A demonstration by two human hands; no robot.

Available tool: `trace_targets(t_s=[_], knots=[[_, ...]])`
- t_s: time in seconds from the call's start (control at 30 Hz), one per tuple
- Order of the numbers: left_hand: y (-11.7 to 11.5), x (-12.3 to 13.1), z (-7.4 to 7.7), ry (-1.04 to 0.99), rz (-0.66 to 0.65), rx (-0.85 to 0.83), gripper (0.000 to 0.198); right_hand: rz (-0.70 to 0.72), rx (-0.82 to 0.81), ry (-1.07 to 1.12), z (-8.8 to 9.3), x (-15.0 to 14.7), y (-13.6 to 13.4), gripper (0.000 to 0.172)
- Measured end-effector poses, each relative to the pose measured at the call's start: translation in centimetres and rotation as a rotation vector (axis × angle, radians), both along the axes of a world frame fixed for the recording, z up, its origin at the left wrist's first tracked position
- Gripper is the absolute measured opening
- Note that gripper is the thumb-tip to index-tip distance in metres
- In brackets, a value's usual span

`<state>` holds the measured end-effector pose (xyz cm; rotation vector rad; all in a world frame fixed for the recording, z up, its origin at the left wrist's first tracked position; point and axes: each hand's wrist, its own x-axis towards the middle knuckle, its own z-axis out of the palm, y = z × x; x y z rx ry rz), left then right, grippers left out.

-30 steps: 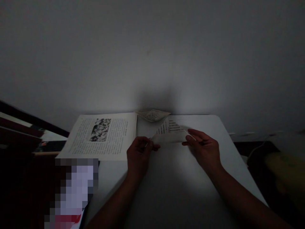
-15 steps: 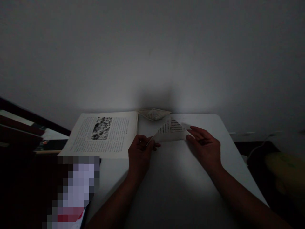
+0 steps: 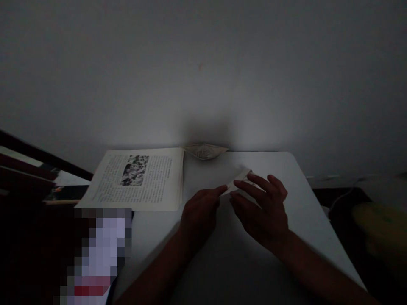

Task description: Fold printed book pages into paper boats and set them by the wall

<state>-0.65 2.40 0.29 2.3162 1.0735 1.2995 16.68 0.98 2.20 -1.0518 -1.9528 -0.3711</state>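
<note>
My left hand (image 3: 200, 212) is closed, pinching the near left end of a small folded sheet of printed paper (image 3: 244, 173) over the white table (image 3: 308, 224). Spread across the paper's right side are the fingers of my right hand (image 3: 265, 207), their tips touching it or just over it. Much of the paper is hidden behind these fingers. Farther back, a folded paper boat (image 3: 205, 151) made of printed paper stands by the wall.
At the table's back left lies a stack of printed pages (image 3: 108, 178) with a picture on top. A pixelated pale object (image 3: 103, 241) is at the lower left. Dark wooden bars (image 3: 41, 154) stand left of the table. The wall (image 3: 203, 84) borders the back edge.
The folded paper was stretched between both hands as a wide triangle; now it is narrower and tilted. My left hand moved right, and my right hand left its pinch and spread its fingers.
</note>
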Motion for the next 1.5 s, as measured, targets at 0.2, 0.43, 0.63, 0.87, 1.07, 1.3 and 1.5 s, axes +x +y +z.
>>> trace_targets(t_s=[0.2,0.43,0.63,0.87,1.07,1.3,1.5], knots=[[-0.2,0.4,-0.1,0.002,-0.049,0.059,0.03,0.013,-0.06,-0.019,-0.4,0.3,0.4,0.02],[-0.5,0.4,0.4,-0.229,0.067,-0.172,0.026,0.02,-0.005,0.047,0.1,0.9,0.5,0.018],[-0.7,0.1,0.9,-0.505,-0.129,-0.895,0.03,0.031,0.014,0.076,0.5,1.3,0.3,0.019],[-0.5,0.9,0.0,-0.615,-0.315,-1.254,0.039,0.093,0.032,0.085,-0.6,0.9,0.0,0.022],[-0.6,0.9,0.3,-0.602,-0.327,-1.245,0.035,0.099,0.048,0.125,-0.7,1.0,0.3,0.015],[-0.4,0.9,0.8,-0.637,-0.376,-1.212,0.035,0.126,0.026,0.111,-0.7,1.1,0.5,0.015],[-0.5,1.0,0.3,-0.676,-0.463,-1.377,0.038,0.117,0.02,0.109,-1.0,1.3,0.4,0.014]])
